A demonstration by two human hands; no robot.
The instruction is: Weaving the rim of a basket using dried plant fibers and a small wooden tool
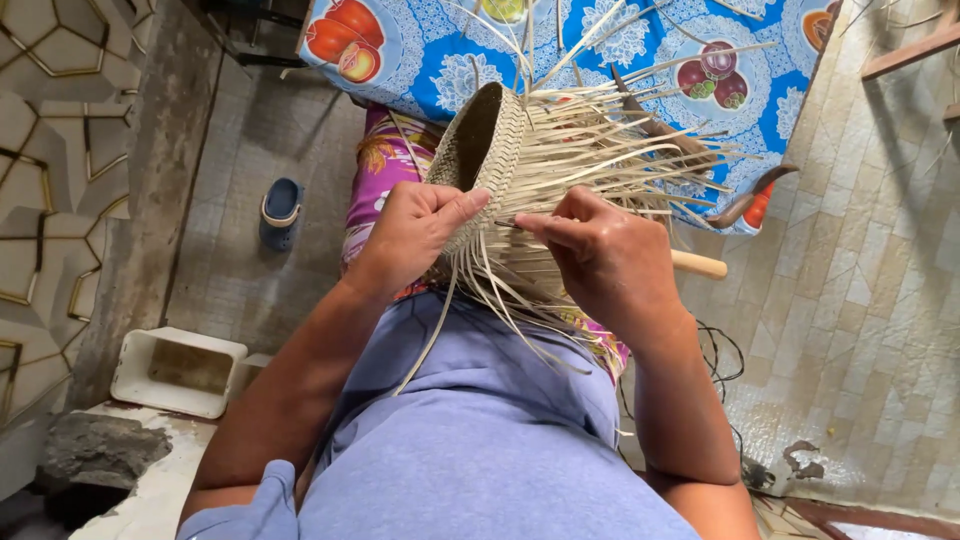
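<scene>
Two hands work on a half-woven basket (490,140) of pale straw, held over the person's lap in front of the chest. Its finished part is a small rounded bowl with a tightly plaited rim, tilted so the dark opening faces left. Many loose straw strips (640,150) fan out from its unfinished side, up and to the right, while others hang down toward the lap.

The left hand (415,230) grips the woven wall of the basket from below, thumb pressed along the rim and fingers curled under it. The right hand (595,250) sits just beside it, its thumb and forefinger pinched together on one thin strip close to the weave, the other fingers folded.

Beneath the basket lie a purple flowered garment (385,160) over the knees and the person's blue-grey shirt (480,440). Beyond the strips stands a tabletop (420,50) covered with a blue cloth printed with fruit and white lace shapes. A pale wooden handle (700,264) pokes out to the right of the right hand.

On the tiled floor (860,300), a blue sandal (281,212) lies to the left, well apart from the hands. A white rectangular tub (178,370) stands nearer the lower left corner, beside a rough grey stone (100,450).
</scene>
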